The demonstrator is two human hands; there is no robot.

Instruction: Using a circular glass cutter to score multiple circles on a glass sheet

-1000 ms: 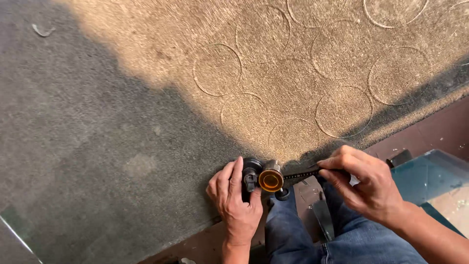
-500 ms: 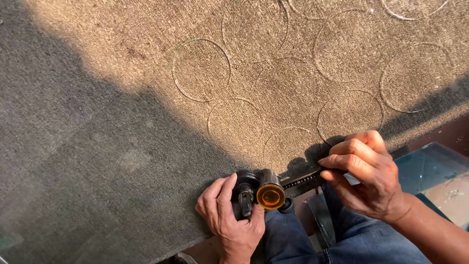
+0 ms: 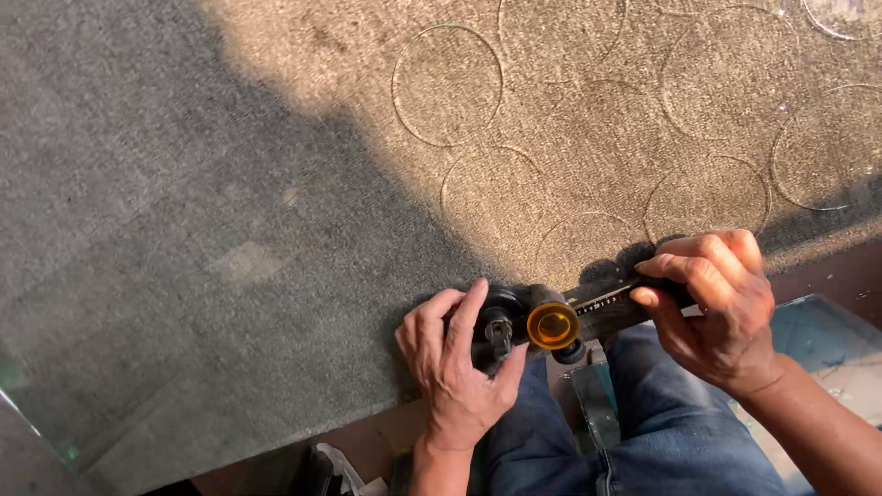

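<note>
A circle cutting tool lies at the near edge of a carpet-covered table: a black round base (image 3: 501, 317), an amber knob (image 3: 552, 325) and a black ruled bar (image 3: 602, 301) running right. My left hand (image 3: 457, 367) presses down on the black base, fingers curled over it. My right hand (image 3: 717, 308) grips the far end of the bar between thumb and fingers. A clear glass sheet (image 3: 230, 266) lies over the carpet under the tool; several scored circles (image 3: 447, 84) show on it in the sunlit part.
The grey-brown carpet (image 3: 138, 184) is shaded at left and sunlit at upper right. My legs in blue jeans (image 3: 643, 432) are below the table edge. A pane of glass (image 3: 818, 340) leans at the lower right, a narrow strip (image 3: 595, 404) between my knees.
The view has shifted so the table sits higher and to the left. Both hands keep their hold on the tool; my right hand has swung the bar slightly upward around the base.
</note>
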